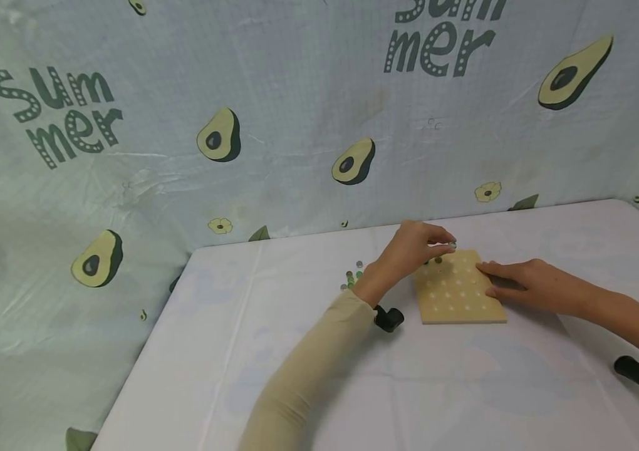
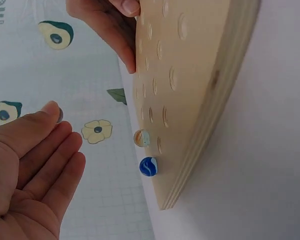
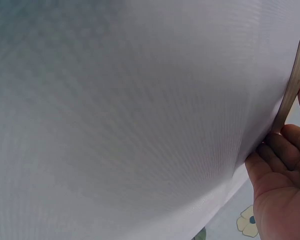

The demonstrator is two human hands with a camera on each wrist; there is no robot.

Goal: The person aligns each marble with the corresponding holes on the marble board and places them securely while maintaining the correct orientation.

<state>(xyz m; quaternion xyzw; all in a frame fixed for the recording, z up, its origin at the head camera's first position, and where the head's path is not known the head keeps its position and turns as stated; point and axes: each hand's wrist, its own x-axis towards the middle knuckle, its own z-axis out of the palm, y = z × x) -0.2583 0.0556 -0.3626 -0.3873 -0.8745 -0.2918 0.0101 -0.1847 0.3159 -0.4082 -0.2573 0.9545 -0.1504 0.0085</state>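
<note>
My left hand (image 1: 410,250) pinches a small marble (image 1: 452,245) between thumb and fingertips, above the far edge of a square wooden board (image 1: 457,307). In the left wrist view the fingers mostly hide that marble. Rows of shallow round hollows cover the board's face. Two marbles sit near its far left corner: a blue one with a white swirl (image 2: 148,166) and a clear one with orange and pale streaks (image 2: 141,138). At the board's right edge rests my right hand (image 1: 539,285), its fingertips against the side (image 3: 292,85) and its fingers fairly straight.
Several loose marbles (image 1: 350,277) lie on the white-covered table (image 1: 398,388), left of the board and partly behind my left wrist. A wall sheet printed with avocados (image 1: 285,94) rises behind the table's far edge. Black wrist cameras (image 1: 389,319) sit under both wrists.
</note>
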